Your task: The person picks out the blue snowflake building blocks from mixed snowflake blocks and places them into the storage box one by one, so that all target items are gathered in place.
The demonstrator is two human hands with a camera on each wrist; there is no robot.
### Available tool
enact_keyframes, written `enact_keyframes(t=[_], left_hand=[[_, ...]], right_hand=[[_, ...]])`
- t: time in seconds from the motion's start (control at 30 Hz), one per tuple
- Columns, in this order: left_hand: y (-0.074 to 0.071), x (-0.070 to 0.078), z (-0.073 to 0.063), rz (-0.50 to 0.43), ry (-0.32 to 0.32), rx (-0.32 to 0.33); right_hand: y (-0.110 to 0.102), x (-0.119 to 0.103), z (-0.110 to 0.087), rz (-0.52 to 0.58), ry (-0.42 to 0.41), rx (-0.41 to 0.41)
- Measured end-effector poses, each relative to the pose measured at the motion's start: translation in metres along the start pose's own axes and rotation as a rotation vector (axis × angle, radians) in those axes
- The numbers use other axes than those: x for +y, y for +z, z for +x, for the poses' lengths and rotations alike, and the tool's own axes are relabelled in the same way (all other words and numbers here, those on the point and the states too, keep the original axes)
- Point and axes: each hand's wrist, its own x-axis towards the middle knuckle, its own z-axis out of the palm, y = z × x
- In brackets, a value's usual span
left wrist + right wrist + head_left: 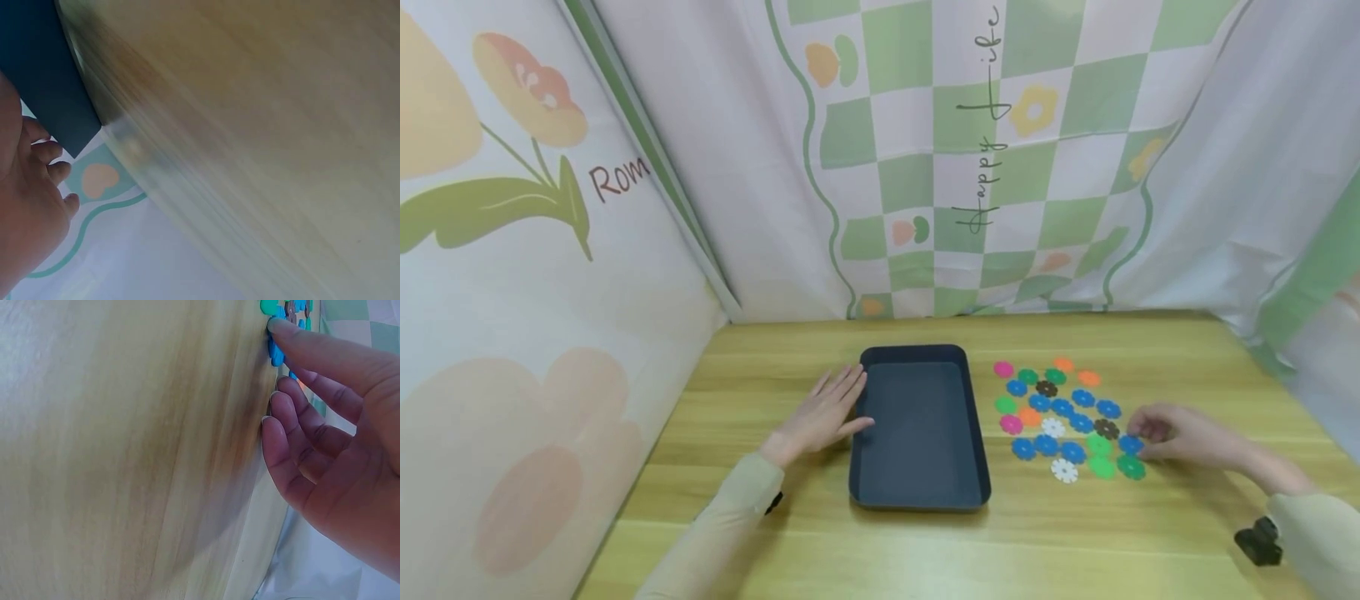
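My left hand [823, 417] lies with straight fingers against the left rim of a dark rectangular tray [917, 433], fingertips over its edge and thumb pointing inward. In the left wrist view the tray's outer side [44, 81] shows beside the fingers. My right hand [1187, 435] is at the right side of a loose group of flat, flower-shaped plastic discs. Its thumb and index finger pinch a blue flower disc [1131, 444] at the group's edge, low over the table. In the right wrist view the thumb tip overlaps that blue disc [276, 351], and the other fingers are curled loosely.
More flower discs in blue, green, pink, orange, brown and white lie spread right of the tray, such as a white one [1064, 471] and a dark green one [1131, 467]. The wooden table [760, 550] ends at a printed curtain [910, 183] behind.
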Motion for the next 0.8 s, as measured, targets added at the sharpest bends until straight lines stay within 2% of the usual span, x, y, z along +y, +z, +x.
enact_keyframes(t=[0.33,0.8], left_hand=[[0.0049,-0.0019,0.0013,0.005,-0.003,0.018],[0.0052,-0.0007,-0.0002,0.005,-0.019,0.023]], right_hand=[[-0.0005,-0.0008,0.0001,-0.015,0.03,-0.009],[-0.0004,0.0002,-0.0024,0.019,0.05,0.001]])
